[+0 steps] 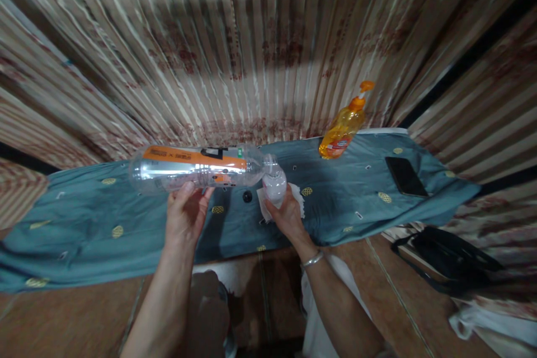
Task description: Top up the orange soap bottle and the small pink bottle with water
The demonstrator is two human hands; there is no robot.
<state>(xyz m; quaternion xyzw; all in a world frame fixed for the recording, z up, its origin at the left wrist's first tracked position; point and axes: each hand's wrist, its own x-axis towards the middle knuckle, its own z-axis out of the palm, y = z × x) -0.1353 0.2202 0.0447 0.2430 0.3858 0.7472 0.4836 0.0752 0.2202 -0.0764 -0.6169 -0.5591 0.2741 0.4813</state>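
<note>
My left hand (187, 210) grips a large clear plastic bottle (197, 169) with an orange label, held on its side above the blue cloth (84, 218). The bottle's open neck points right and meets a small clear container (274, 183), around which my right hand (287, 213) is closed. A white tissue (298, 196) lies under and behind the right hand. A small black cap (247, 196) sits on the cloth between the two hands.
An orange pump bottle of liquid (342, 128) stands at the back of the cloth-covered surface. A black phone (405, 175) lies flat at the right. A black bag (451, 257) rests on the floor at the right. Striped curtains hang behind.
</note>
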